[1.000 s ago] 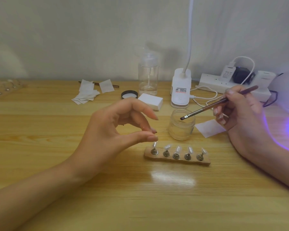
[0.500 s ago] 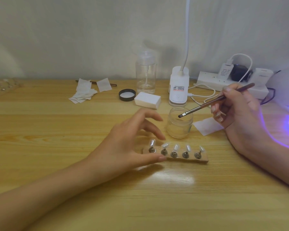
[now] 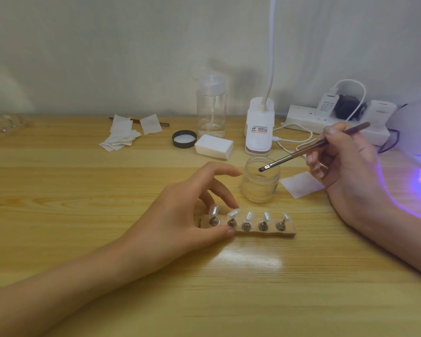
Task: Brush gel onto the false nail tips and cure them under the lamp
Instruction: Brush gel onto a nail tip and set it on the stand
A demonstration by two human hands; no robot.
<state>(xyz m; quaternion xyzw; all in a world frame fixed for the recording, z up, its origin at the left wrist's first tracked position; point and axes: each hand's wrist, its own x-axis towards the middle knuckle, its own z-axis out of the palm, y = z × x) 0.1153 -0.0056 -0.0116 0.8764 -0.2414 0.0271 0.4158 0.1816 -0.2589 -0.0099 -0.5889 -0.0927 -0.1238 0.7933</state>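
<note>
A wooden holder [image 3: 287, 232] lies on the table mid-frame, with several clear false nail tips [image 3: 249, 216] standing on small metal stands. My left hand [image 3: 178, 215] pinches its left end, thumb at the front edge and fingers behind the first two tips. My right hand [image 3: 350, 171] holds a brown-handled brush [image 3: 301, 153]; its bristles hover over the open glass jar [image 3: 260, 188] just behind the holder. The white curing lamp [image 3: 418, 125] glows violet at the right edge, partly out of frame.
Behind the jar stand a white desk-lamp base [image 3: 259, 127], a clear pump bottle [image 3: 211, 105], a white block [image 3: 214, 146] and a black lid [image 3: 184, 139]. A power strip [image 3: 309, 119] with cables runs along the wall. White wipes [image 3: 122, 137] lie back left, a paper square [image 3: 300, 184] beside the jar.
My left hand came down from above the table onto the holder's left end and closed thumb and fingers on it. The brush tip stayed over the jar.
</note>
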